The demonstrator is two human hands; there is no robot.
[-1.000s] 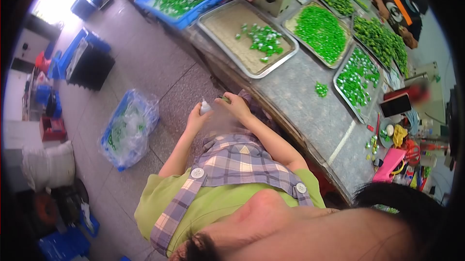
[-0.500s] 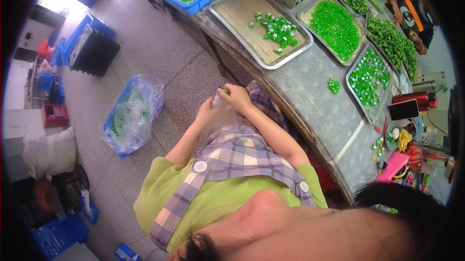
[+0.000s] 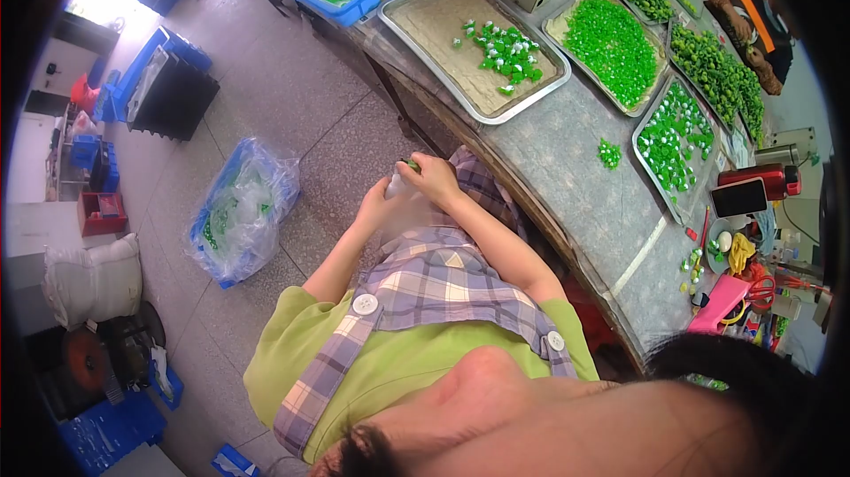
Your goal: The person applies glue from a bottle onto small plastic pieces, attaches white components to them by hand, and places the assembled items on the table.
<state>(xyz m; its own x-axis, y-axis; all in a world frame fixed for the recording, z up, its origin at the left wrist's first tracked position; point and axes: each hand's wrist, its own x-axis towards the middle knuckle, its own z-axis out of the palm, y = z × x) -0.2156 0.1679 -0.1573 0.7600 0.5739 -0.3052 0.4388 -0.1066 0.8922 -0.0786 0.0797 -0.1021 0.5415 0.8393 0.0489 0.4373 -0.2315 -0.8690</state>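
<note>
My left hand (image 3: 379, 204) and my right hand (image 3: 433, 179) come together in front of the plaid apron (image 3: 443, 278), away from the table edge. Between them is a white, partly see-through thing (image 3: 398, 185), mostly covered by the fingers. A small dark green piece (image 3: 411, 165) shows at the top of my right hand's grip. Both hands are closed around these things, and their exact kind cannot be made out. Nearest on the table is a metal tray (image 3: 416, 48) with small green-and-white pieces (image 3: 509, 52) at its right side.
A blue crate (image 3: 354, 10) and more trays of green pieces (image 3: 611, 48) stand on the grey table (image 3: 567, 172). Red scissors (image 3: 760, 293) and a phone (image 3: 739, 198) lie at right. On the floor is a plastic-lined blue crate (image 3: 285, 189). Across the table is another person (image 3: 753, 26).
My hands keep almost the same position and grip. The view has shifted very slightly. Across the table, the other person's arms have moved a little.
</note>
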